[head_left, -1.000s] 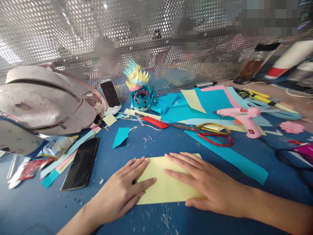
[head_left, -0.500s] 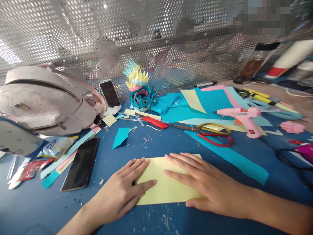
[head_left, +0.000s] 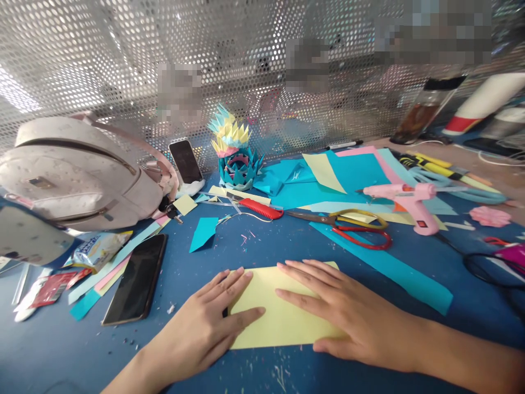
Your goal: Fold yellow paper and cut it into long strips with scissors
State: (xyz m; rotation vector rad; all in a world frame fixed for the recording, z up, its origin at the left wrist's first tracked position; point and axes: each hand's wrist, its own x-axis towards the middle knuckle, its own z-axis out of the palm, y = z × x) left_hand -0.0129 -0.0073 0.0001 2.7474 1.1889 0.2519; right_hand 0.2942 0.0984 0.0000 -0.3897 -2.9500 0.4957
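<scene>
A pale yellow sheet of paper (head_left: 279, 320) lies flat on the blue table (head_left: 254, 246) in front of me. My left hand (head_left: 203, 325) rests palm down on the sheet's left end, fingers spread. My right hand (head_left: 348, 312) lies flat over its right half, fingers pointing left. Neither hand grips anything. Beyond the sheet lie scissors (head_left: 348, 224) with red and yellow handles, a red-handled cutter (head_left: 260, 208) and a pink glue gun (head_left: 410, 198).
A folded paper model (head_left: 234, 150) in teal, yellow and pink stands by the perforated metal wall. A pale backpack (head_left: 77, 175) sits at the left, a black phone (head_left: 137, 279) beside it. Teal sheets (head_left: 353, 175) and strips cover the right.
Both hands stay flat on the yellow sheet. The view has tipped slightly, so everything sits a little lower in the picture.
</scene>
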